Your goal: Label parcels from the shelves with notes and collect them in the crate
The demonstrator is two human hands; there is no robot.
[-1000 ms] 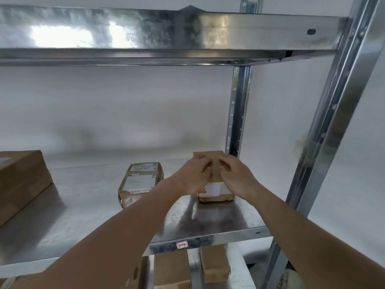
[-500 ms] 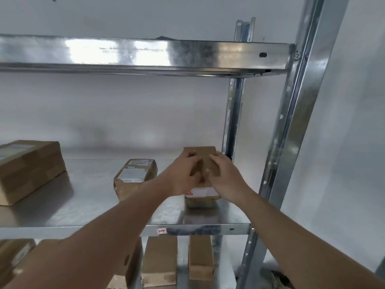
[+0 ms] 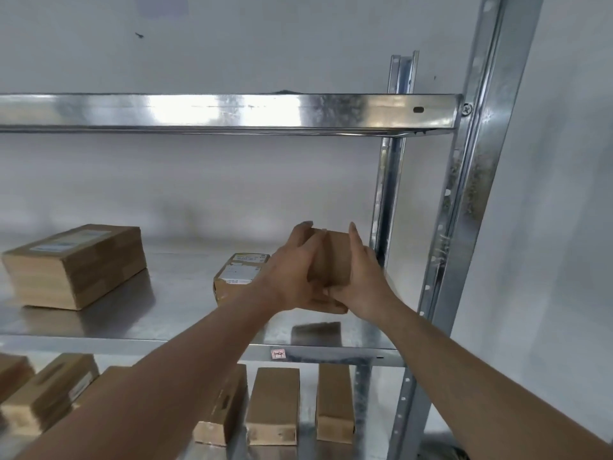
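Parcel [image 3: 333, 257] lifted off shelf [image 3: 166, 313] by both hands, labelled box [image 3: 237, 275] beside

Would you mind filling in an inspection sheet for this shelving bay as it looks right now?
Surface: metal shelf, shiny, reflecting the lifted parcel near its front edge.
Job's things: small brown parcel held clear above the shelf; labelled parcel lying just left of it; large box at far left; more parcels on the lower shelf. No notes or crate in view.
Clutter: small red sticker on the shelf edge.
Grippers: left hand and right hand grip the small parcel from either side.
Cables: nothing seen.
Surroundings: pale wall, upper shelf beam, steel upright.
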